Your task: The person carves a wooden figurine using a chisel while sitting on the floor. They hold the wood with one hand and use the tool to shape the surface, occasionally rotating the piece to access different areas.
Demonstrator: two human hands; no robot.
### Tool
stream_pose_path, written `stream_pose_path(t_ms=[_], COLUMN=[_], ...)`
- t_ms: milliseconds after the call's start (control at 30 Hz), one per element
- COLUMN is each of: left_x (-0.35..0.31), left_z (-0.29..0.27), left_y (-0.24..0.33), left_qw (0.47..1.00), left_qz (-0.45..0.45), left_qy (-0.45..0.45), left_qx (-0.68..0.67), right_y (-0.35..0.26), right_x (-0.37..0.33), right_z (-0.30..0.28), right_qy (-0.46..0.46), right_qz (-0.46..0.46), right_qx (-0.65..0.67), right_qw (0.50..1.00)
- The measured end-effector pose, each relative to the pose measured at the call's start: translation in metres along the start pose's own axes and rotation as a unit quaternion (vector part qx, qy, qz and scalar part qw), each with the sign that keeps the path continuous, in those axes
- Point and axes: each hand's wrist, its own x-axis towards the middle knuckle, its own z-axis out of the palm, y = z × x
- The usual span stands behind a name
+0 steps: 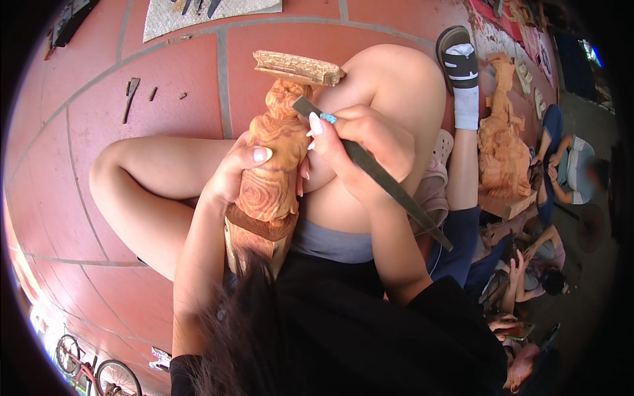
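An orange-brown carved wooden figure (pixel 272 165) lies along my lap, its rough base (pixel 298 67) pointing away from me. My left hand (pixel 232 170) is wrapped around its middle, thumb on top. My right hand (pixel 360 146) grips a long flat grey metal file (pixel 389 187). The file's tip rests against the carving's upper part, and its handle end runs down to the right past my forearm. My bare knees frame the carving on both sides.
Red tiled floor (pixel 86 132) with small wood scraps (pixel 131 92) to the left. A grey mat with tools (pixel 198 13) lies at the top. Another person's leg with sock and sandal (pixel 462 72) is at the right, beside a second large carving (pixel 502 145) and seated people (pixel 561 171).
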Motion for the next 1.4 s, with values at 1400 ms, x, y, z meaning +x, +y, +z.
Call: stream_pose_path(t_ms=[1400], left_x=[0.001], left_z=[-0.007], left_y=[-0.001], left_qw=[0.999], left_qz=[0.004], left_qy=[-0.037], left_qx=[-0.011], right_y=[0.001], right_x=[-0.017], right_z=[0.009], right_qy=[0.038], right_qz=[-0.054], right_qx=[-0.034], right_qw=[0.997])
